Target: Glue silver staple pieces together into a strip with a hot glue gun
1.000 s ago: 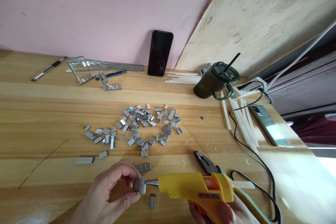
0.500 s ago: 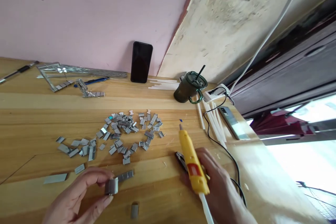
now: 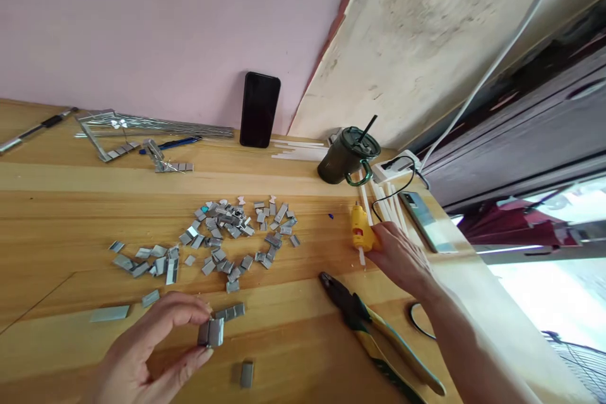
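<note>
My left hand point(image 3: 150, 348) pinches a small grey metal block point(image 3: 211, 332) between thumb and fingertips, just above the table. Behind that block lies a short strip of joined grey pieces point(image 3: 230, 312); a single grey piece point(image 3: 247, 374) rests nearer to me. Over on the right, my right hand point(image 3: 396, 251) is closed round the handle of a yellow hot glue gun point(image 3: 360, 228). The gun's nozzle points away from me, and a white glue stick point(image 3: 362, 257) pokes from its rear. My right fingers are partly hidden behind the gun.
Pliers point(image 3: 353, 315) lie near my right forearm. Loose grey metal pieces point(image 3: 227, 218) are scattered mid-table. White glue sticks point(image 3: 389, 205), a phone point(image 3: 426, 221), a green mug point(image 3: 345, 158) and a power strip point(image 3: 395, 167) stand right. A black phone point(image 3: 260, 109) leans on the wall.
My right hand has carried the glue gun away from me and to the right, down near the glue sticks. The pliers now show fully. My left hand still pinches the metal block.
</note>
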A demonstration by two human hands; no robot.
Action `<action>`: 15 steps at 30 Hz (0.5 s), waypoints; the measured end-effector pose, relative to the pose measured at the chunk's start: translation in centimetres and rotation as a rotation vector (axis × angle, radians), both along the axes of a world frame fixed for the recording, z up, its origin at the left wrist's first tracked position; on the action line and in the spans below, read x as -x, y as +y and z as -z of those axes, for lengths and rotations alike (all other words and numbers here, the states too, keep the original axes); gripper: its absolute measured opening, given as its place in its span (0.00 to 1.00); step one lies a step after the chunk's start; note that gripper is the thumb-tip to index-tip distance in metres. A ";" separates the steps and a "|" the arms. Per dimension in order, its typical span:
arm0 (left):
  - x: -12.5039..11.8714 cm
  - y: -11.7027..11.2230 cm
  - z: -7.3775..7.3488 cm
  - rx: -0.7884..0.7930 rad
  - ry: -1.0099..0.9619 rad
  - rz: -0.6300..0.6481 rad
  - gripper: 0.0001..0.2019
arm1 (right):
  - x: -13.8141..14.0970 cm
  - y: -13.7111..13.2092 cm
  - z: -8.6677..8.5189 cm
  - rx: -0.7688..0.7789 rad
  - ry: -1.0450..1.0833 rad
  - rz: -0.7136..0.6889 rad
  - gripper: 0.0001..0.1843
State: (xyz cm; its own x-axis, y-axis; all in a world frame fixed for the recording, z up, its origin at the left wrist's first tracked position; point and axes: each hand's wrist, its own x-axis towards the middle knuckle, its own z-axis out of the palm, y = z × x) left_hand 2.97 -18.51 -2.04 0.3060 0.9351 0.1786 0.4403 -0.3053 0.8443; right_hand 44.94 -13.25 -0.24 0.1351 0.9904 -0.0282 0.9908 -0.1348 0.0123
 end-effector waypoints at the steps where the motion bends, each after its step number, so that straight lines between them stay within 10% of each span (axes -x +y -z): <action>1: 0.0 0.2 -0.3 -0.018 0.037 -0.026 0.09 | -0.2 0.1 0.2 0.004 0.005 -0.002 0.11; 10: -0.4 -0.1 -1.5 -0.063 0.273 0.146 0.09 | 4.1 -5.1 -2.7 -0.243 0.055 -0.098 0.20; 15: -1.0 -0.8 -1.6 -0.047 0.440 0.281 0.13 | 14.1 -9.8 -0.5 -0.291 0.480 -0.661 0.14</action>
